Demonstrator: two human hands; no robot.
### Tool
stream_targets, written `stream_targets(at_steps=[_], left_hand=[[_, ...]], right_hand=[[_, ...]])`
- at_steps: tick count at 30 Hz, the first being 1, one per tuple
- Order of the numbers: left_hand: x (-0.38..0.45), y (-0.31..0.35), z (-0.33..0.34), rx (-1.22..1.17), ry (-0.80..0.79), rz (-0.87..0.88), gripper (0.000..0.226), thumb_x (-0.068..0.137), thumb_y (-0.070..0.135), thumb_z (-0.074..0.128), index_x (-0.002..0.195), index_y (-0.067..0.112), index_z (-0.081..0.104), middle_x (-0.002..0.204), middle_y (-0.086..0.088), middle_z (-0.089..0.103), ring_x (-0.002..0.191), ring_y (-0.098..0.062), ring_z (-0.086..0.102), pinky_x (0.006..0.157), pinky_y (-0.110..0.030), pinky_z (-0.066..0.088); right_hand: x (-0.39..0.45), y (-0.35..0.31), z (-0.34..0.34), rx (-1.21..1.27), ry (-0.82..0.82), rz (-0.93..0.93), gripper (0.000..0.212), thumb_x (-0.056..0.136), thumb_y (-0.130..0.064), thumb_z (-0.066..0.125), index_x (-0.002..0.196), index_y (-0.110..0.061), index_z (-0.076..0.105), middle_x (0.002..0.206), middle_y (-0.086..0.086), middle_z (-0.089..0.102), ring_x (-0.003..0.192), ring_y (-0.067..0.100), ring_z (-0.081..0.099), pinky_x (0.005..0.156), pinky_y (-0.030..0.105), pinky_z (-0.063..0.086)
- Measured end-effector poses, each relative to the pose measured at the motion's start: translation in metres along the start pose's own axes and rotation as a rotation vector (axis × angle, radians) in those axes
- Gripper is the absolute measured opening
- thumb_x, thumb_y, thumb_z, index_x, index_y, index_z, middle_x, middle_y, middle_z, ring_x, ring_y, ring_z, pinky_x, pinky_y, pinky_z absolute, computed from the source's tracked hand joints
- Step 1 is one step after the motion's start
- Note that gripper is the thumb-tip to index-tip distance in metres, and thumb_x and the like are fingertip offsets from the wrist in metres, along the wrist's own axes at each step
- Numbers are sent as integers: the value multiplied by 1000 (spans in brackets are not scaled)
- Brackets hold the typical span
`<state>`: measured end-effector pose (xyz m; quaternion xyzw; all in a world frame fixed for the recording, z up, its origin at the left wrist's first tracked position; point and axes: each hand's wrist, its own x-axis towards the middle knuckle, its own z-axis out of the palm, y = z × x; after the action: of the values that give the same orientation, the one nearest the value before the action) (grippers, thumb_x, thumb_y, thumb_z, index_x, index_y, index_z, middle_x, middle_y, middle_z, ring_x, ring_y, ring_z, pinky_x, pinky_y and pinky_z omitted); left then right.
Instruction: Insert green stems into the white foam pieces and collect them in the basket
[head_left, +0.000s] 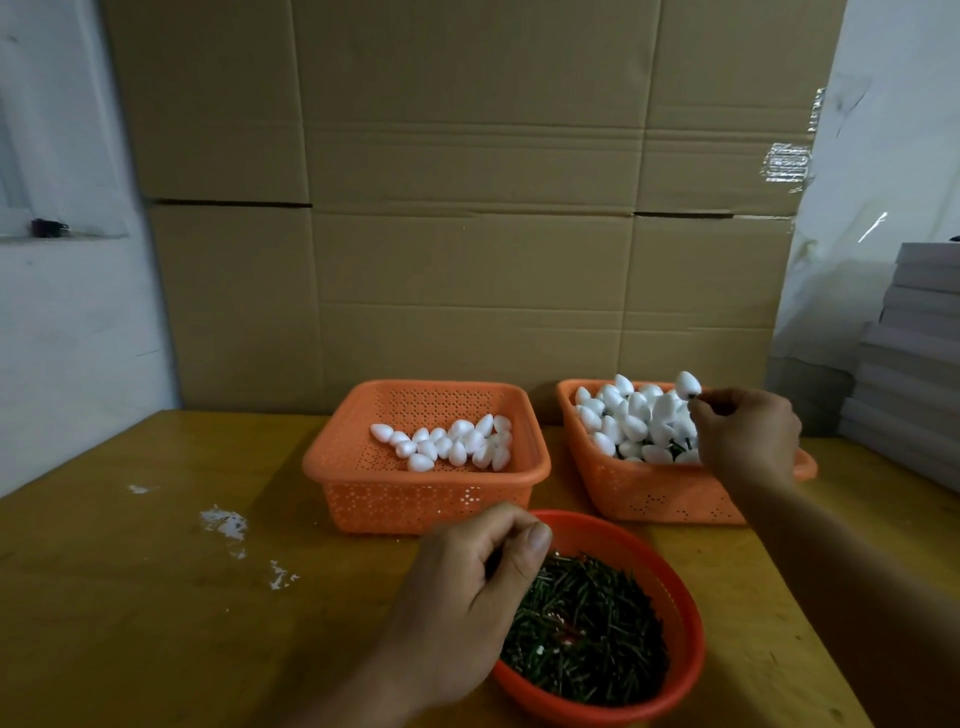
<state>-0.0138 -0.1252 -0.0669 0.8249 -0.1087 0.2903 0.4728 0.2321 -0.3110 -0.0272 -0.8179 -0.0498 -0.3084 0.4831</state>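
The right hand (745, 441) pinches a stemmed foam piece (688, 384) over the far-right basket (649, 499) — the left hand (467, 597) pinches at green stems (587, 634) in the near bowl.

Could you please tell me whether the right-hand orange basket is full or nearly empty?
Full: the right-hand orange perforated plastic basket holds white egg-shaped foam pieces heaped above its rim, green stems showing beneath.
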Motion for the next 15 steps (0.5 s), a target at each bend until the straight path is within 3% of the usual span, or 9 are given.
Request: stream_targets(at_steps=[6, 15], left_hand=[[0, 1, 0, 44, 10, 20, 43, 97, 56, 43, 90, 20, 66, 58, 17, 50, 52, -2, 46, 53, -15, 34], [0, -1, 3, 76, 7, 52, 43, 98, 58, 43, 90, 23, 66, 60, 16, 51, 55, -4, 49, 54, -19, 35]], right_hand=[[12, -2, 4, -226, -107, -21, 16, 93, -16, 61, 94, -16, 77, 80, 9, 70, 69, 25, 62, 66, 40, 57], [13, -4, 8, -331, -184, -18, 22, 88, -13, 58, 74, -21, 74, 71, 7, 66, 64, 26, 60, 61, 37, 54]])
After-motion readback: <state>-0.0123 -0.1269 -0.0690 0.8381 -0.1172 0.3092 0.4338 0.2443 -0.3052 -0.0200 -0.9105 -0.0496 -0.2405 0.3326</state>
